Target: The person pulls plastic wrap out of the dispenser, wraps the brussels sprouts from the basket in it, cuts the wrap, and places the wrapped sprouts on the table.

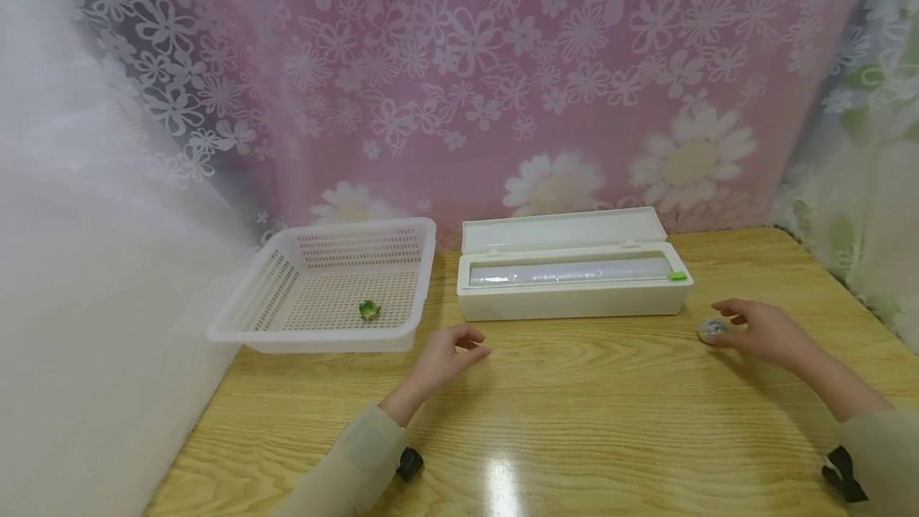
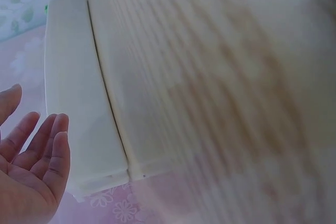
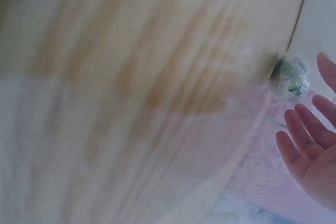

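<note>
On the right of the table lies a small round bundle in clear, shiny film (image 1: 713,331), greenish inside in the right wrist view. My right hand (image 1: 768,333) is beside it, thumb and fingers apart; the right wrist view shows the fingers (image 3: 302,129) spread and not closed around it. My left hand (image 1: 445,357) hovers over the table between basket and box, its fingers loosely bent and holding nothing. A Brussels sprout (image 1: 369,309) sits in the white plastic basket (image 1: 316,337). Behind the hands stands a long white cling film box (image 1: 574,305), lid up, with a roll inside.
A bright green tab (image 1: 677,276) sits at the box's right end. The wooden table (image 1: 560,421) stretches across the front. Flowered curtain (image 1: 459,86) hangs behind it, and white sheeting (image 1: 93,262) hangs along the left side.
</note>
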Available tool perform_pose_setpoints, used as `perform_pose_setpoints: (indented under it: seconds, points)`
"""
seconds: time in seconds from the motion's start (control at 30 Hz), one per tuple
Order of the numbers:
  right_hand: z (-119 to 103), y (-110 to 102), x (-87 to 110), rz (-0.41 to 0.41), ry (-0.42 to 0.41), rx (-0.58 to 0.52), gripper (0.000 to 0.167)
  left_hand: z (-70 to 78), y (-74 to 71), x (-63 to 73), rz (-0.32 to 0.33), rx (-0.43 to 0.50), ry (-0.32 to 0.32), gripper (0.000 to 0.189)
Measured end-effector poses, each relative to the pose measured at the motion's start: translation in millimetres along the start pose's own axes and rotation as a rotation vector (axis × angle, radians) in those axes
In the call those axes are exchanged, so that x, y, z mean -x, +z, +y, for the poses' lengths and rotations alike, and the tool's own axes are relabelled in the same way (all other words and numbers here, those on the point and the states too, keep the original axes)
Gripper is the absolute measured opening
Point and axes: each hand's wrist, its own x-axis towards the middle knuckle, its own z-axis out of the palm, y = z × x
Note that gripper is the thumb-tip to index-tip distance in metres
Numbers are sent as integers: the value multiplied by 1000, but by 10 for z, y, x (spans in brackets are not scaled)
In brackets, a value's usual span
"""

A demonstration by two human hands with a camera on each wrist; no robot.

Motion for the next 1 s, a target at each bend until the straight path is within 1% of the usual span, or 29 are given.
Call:
perform_pose_setpoints:
  seconds: [0.13,0.3,0.4,0.5,0.6,0.7,0.87,1.0]
  points:
    - [-69,-8,33,12,-1,5,71,11,-10,-4,3,5,14,31]
    - [-166,-10,90,59,-33,21,63,10,-5,-19,13,11,25,32]
    - [-209,-12,105,75,-35,18,62,30,-5,-32,15,8,22,33]
    - [-249,-24,112,83,-29,12,61,61,-18,-50,23,1,34,34]
    - [-299,-39,130,106,-45,8,59,96,-30,-74,43,-11,57,33]
    - [-379,-57,147,150,-73,12,55,128,-37,-106,73,-34,83,29]
    - [-535,-73,147,251,-141,51,48,155,-36,-182,114,-73,124,28]
    - [-641,-66,118,321,-211,60,43,196,-47,-244,148,-137,149,30]
